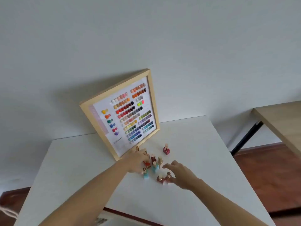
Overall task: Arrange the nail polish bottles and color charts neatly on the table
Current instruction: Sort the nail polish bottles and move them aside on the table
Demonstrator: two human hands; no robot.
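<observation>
A wood-framed color chart (123, 111) with rows of painted nail swatches leans against the wall at the back of the white table (187, 144). In front of it stands a cluster of several small nail polish bottles (154, 162), red, blue and beige, with gold caps. One red bottle (166, 149) stands apart to the right. My left hand (138, 161) rests at the cluster's left side, touching bottles; whether it grips one is hidden. My right hand (180, 174) hovers at the cluster's right with fingers spread, next to two red bottles (163, 178).
A wooden table (280, 118) with black legs stands to the right, across a gap of brown floor (268, 176). The white wall rises directly behind the chart. The white table's near edge runs close below my forearms.
</observation>
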